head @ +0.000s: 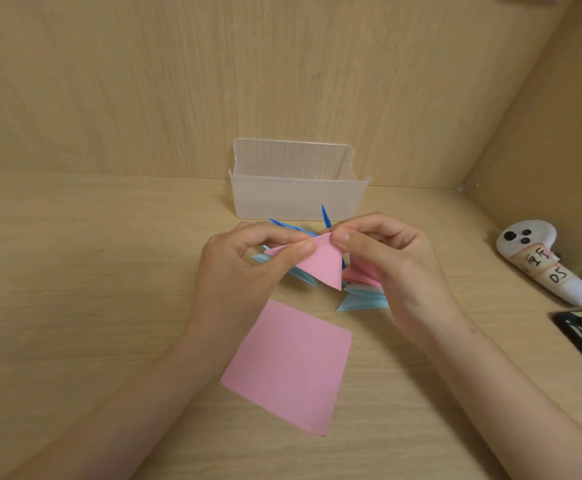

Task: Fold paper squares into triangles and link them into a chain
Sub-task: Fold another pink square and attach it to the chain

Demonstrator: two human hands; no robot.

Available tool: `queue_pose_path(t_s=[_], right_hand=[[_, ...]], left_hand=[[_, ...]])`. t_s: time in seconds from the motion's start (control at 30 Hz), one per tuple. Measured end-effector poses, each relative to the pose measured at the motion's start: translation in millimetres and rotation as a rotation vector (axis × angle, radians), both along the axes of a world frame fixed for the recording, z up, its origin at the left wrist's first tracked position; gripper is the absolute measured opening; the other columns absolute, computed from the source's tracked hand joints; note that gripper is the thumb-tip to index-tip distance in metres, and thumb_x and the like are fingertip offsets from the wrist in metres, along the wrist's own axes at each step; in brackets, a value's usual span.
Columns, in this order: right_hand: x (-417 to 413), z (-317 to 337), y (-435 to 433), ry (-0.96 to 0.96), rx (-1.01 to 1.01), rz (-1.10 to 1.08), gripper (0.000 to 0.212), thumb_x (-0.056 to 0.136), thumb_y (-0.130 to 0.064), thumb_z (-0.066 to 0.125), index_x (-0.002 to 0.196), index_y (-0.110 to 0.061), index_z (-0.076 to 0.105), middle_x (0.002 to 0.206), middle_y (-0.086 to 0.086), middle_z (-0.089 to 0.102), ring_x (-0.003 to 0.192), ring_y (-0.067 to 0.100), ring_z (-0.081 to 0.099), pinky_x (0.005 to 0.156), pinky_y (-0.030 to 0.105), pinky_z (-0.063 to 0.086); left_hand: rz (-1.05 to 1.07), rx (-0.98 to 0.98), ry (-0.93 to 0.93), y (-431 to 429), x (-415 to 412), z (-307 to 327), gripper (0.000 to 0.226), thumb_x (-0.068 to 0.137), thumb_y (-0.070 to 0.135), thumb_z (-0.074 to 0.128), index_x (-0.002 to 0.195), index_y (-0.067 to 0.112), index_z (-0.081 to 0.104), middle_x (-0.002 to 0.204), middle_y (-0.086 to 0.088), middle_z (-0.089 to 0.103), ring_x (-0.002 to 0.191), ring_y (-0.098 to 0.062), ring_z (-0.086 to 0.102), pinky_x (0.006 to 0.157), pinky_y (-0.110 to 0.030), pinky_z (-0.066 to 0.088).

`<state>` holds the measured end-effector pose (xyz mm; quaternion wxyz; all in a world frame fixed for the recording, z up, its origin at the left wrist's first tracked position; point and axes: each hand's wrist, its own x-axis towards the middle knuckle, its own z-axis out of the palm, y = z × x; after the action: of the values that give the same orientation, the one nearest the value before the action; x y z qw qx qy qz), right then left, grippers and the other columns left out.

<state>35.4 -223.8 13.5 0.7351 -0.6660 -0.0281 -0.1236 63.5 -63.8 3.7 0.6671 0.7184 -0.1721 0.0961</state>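
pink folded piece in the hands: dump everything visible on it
The folded pink paper is a plain, matte, thin sheet, folded into a roughly triangular flap with its point hanging down. It is held tilted, up off the wooden table, over the folded blue pieces. The left grip pinches its upper left edge; the right grip pinches its top corner. Its far side is hidden.
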Motion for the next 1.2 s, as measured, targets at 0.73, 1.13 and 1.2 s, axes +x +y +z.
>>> queue_pose_path(t_s=[0.73, 1.13, 1.2], right_hand=[[-0.6, 2.3, 2.3, 0.134, -0.074, -0.012, 0.009, 0.067, -0.024, 0.071, 0.073, -0.017, 0.071, 0.066, -0.008, 0.068, 0.058, 0.003, 0.059, 0.055, 0.017, 0.045], [1.1, -3.1, 3.8, 0.148, -0.086, 0.074, 0.007, 0.08, -0.002, 0.068, 0.074, -0.006, 0.07, 0.065, 0.002, 0.07, 0.06, 0.009, 0.063, 0.061, 0.017, 0.05], [0.4, -5.8, 6.6, 0.134, -0.127, 0.095, 0.004, 0.079, -0.002, 0.069, 0.076, -0.004, 0.07, 0.069, 0.003, 0.071, 0.065, 0.01, 0.063, 0.066, 0.018, 0.05]], left_hand=[[-0.04, -0.186, 0.168, 2.0, 3.7, 1.7, 0.011, 0.077, 0.007, 0.072, 0.074, 0.018, 0.072, 0.074, 0.01, 0.073, 0.072, 0.0, 0.065, 0.069, -0.011, 0.047], [-0.129, -0.064, 0.15, 0.0, 3.0, 2.3, 0.01, 0.081, 0.007, 0.069, 0.079, 0.017, 0.071, 0.071, 0.01, 0.07, 0.071, 0.001, 0.062, 0.068, -0.009, 0.045], [-0.123, -0.033, 0.093, -0.4, 2.1, 1.2, 0.012, 0.08, 0.005, 0.069, 0.076, 0.016, 0.072, 0.072, 0.012, 0.072, 0.071, 0.001, 0.064, 0.07, -0.01, 0.047]])
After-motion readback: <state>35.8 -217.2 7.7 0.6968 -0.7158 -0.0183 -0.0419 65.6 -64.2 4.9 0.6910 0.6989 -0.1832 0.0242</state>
